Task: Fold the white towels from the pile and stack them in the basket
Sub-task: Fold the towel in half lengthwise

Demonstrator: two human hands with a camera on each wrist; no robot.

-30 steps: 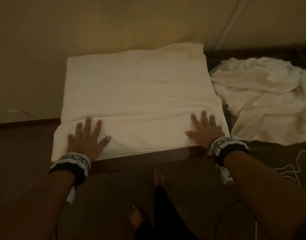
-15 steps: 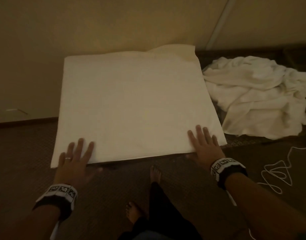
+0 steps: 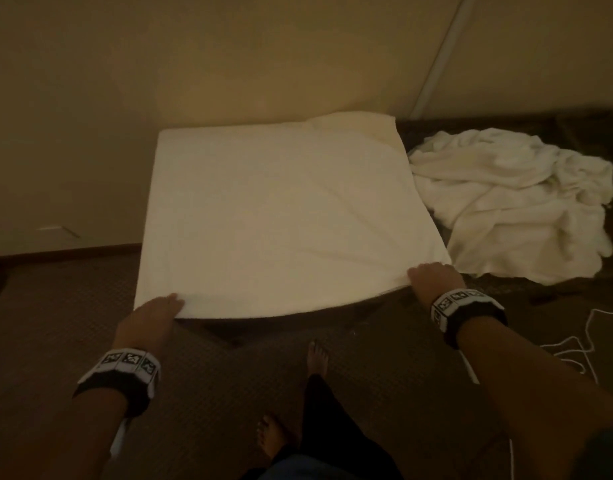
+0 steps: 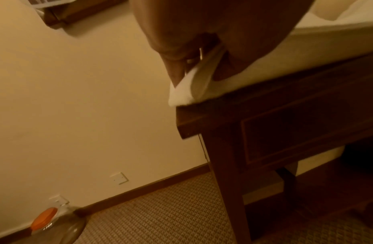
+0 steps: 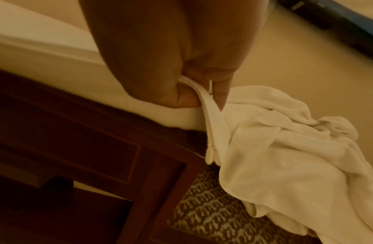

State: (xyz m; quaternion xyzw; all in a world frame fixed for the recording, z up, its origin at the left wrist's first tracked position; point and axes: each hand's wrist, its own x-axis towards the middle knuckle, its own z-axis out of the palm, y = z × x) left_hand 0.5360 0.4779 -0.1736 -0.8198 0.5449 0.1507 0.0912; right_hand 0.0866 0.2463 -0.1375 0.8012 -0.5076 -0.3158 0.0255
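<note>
A white towel (image 3: 280, 216) lies spread flat over a dark wooden table (image 4: 285, 115). My left hand (image 3: 159, 308) pinches the towel's near left corner (image 4: 189, 89) between thumb and fingers. My right hand (image 3: 433, 277) pinches the near right corner (image 5: 204, 105) the same way. Both corners are lifted slightly off the table's front edge. A crumpled pile of white towels (image 3: 516, 202) lies to the right of the spread towel, also in the right wrist view (image 5: 285, 148). No basket is in view.
The table stands against a cream wall (image 3: 228, 64). Patterned carpet (image 3: 55, 323) covers the floor, with my bare feet (image 3: 317, 355) below the table edge. A white cord (image 3: 582, 344) lies on the floor at right. A clear jar with an orange lid (image 4: 45, 216) stands by the baseboard.
Both hands slid from lying flat on the towel toward its front edge. They now pinch the two near corners. The wrinkles near the front have been smoothed out.
</note>
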